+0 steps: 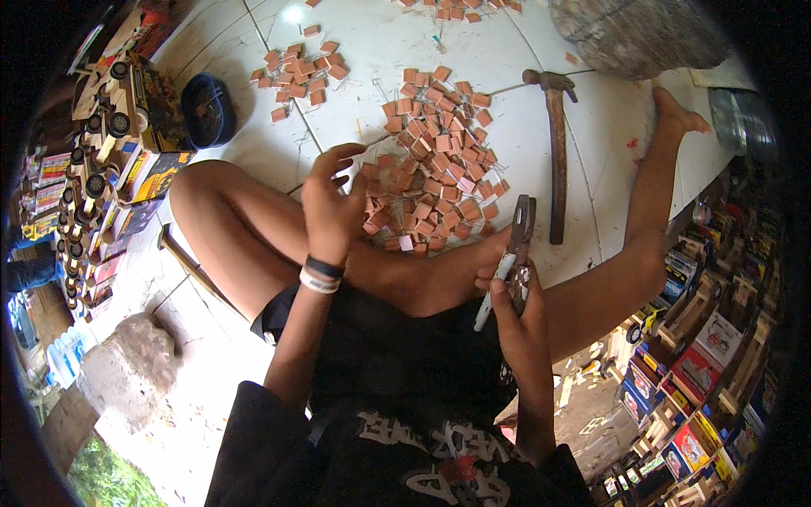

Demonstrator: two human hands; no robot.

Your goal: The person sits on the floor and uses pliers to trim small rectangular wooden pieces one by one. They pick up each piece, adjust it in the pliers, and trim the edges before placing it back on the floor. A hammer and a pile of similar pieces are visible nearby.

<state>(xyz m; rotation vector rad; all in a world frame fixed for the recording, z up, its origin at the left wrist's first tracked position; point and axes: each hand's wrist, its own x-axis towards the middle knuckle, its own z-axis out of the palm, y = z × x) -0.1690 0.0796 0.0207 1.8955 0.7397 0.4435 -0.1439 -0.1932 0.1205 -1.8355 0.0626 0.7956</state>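
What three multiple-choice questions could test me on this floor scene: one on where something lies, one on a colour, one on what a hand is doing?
1. Where does the hammer lie?
A. on the white tiled floor, right of the big pile of small blocks
B. in the dark bowl
C. across the person's lap

2. What colour are the small blocks?
A. blue
B. reddish-orange
C. green

3. What is the right hand doing?
A. resting flat and empty
B. gripping the hammer
C. holding pliers

Answers: 1 A, the hammer lies on tiles beside the pile; 2 B, every block is reddish-orange; 3 C, the fingers wrap the plier handles, jaws pointing up.
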